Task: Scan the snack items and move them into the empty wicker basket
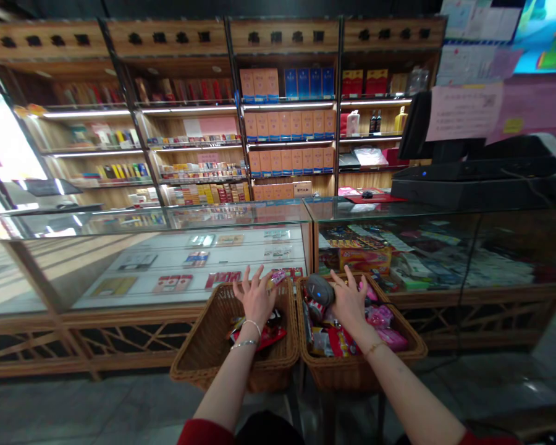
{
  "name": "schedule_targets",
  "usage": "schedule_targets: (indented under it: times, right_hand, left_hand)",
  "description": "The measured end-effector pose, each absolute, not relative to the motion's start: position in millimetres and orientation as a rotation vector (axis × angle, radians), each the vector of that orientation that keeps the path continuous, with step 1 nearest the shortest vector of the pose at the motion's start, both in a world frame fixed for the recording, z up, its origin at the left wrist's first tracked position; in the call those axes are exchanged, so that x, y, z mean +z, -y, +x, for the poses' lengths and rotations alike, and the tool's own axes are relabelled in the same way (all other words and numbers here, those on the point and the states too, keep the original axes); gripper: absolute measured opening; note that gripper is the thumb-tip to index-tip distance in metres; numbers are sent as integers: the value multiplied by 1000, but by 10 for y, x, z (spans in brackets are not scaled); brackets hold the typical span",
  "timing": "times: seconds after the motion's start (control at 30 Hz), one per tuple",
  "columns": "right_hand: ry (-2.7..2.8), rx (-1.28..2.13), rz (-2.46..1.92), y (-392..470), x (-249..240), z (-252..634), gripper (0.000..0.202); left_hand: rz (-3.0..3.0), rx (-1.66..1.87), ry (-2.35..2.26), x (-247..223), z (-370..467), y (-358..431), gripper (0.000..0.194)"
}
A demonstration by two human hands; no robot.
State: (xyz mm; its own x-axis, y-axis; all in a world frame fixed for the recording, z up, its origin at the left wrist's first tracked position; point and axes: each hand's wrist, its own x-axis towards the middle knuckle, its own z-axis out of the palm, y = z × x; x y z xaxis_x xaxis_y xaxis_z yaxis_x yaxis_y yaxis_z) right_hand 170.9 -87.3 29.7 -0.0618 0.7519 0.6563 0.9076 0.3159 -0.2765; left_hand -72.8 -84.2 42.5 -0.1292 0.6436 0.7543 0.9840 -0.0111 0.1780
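Two wicker baskets stand side by side before me. Over the left basket (192, 353) is my left hand (258, 298), its fingers spread, with a small pink packet (278, 277) pinched at the thumb side. Dark and red packets (271, 337) lie in that basket beneath it. My right hand (349, 300) is above the right basket (410, 343), fingers apart, beside a dark grey rounded device (320, 289) with a blue light. Whether the hand touches the device is unclear. Pink, red and yellow packets (340, 342) fill the right basket.
Behind the baskets runs a glass display counter (241, 213) with boxes inside. A monitor (414, 127) and black equipment (482, 188) sit on its right part, with a cable hanging down. Shelves of boxes and bottles line the back wall.
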Motion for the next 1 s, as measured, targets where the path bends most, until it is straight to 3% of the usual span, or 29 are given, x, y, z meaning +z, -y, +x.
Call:
schedule_targets:
  times: [0.43,1.0]
  right_hand:
    - [1880,-292,-1469,819,198,1656,37]
    - [1857,-301,-1499,825,270,1710,35]
  left_hand:
    - [-1407,-985,1976,321,-1091,899,42]
    - [-1398,-987,2045,275,-921,864,64]
